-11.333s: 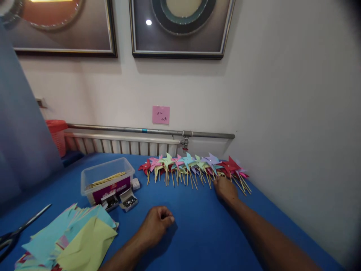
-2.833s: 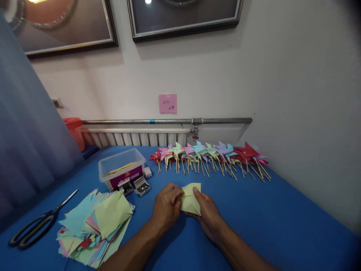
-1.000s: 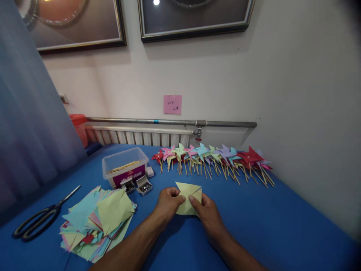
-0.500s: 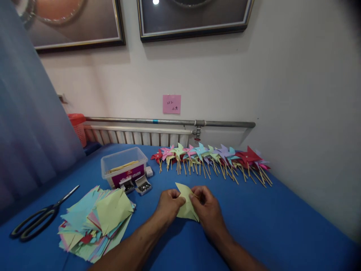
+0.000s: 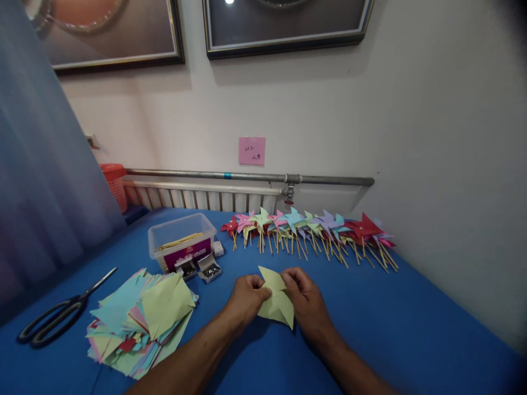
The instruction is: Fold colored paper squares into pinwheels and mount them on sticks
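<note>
A pale yellow-green paper square (image 5: 276, 302), slit in from its corners, is held up above the blue table (image 5: 362, 323). My left hand (image 5: 249, 299) pinches its left side, thumb on the face of the sheet. At the right edge my right hand (image 5: 304, 296) is closed, with thumb and fingertips at a cut corner of the paper. The fingers behind the sheet are hidden. Left of my hands lies a messy pile of coloured paper squares (image 5: 164, 307), with a pale yellow-green one on top.
Black-handled scissors (image 5: 68, 312) lie at the far left. A clear plastic box (image 5: 181, 236) holds thin wooden sticks, with small open boxes of metal pins (image 5: 209, 270) in front. Finished paper pinwheels (image 5: 327, 222) line the back by the wall. A radiator (image 5: 197, 198) stands behind the table.
My right thumb and fingers have shifted slightly along the paper's right edge. The lower right flap now lies more spread out. My left hand keeps its pinch.
</note>
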Tool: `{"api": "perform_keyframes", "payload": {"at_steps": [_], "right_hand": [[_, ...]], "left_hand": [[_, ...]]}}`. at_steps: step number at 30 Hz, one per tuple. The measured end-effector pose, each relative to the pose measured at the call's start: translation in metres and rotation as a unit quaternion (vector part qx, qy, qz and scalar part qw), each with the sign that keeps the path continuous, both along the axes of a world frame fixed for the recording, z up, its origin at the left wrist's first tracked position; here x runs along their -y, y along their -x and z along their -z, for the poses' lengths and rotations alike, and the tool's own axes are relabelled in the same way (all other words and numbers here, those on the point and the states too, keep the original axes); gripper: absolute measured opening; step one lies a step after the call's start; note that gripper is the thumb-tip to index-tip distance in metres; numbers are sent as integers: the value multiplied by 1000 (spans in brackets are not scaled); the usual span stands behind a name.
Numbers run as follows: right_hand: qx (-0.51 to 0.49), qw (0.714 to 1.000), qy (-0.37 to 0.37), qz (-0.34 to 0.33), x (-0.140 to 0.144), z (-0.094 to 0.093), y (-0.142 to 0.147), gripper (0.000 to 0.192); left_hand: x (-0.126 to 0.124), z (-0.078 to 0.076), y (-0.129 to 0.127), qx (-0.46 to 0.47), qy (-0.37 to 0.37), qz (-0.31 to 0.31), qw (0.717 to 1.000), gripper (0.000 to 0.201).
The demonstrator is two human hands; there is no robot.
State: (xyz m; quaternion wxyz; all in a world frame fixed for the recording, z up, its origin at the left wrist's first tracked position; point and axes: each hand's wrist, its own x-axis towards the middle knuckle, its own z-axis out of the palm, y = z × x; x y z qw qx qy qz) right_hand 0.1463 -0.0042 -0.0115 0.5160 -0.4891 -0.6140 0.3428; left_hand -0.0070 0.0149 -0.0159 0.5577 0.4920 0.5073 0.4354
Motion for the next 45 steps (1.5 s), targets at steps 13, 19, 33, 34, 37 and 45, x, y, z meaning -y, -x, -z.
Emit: {"api": "perform_keyframes", "payload": {"at_steps": [13, 19, 33, 34, 37, 45], "right_hand": [[-6, 995, 66, -76, -7, -4, -3, 22], [-1, 994, 57, -93, -11, 0, -9, 19], [-37, 984, 87, -152, -9, -10, -14, 19], [-36, 983, 90, -153, -9, -10, -14, 19], [-26, 984, 93, -152, -10, -9, -15, 20], [-6, 984, 92, -151, -9, -10, -13, 22]], "left_hand": [[-1, 2, 3, 0, 8, 34, 999, 18], [1, -1, 3, 7, 12, 39, 999, 14], [0, 1, 3, 18, 12, 26, 999, 20], [1, 1, 3, 17, 11, 28, 999, 20], [1, 0, 3, 14, 10, 31, 999, 21], [2, -3, 1, 24, 16, 27, 999, 22]]}}
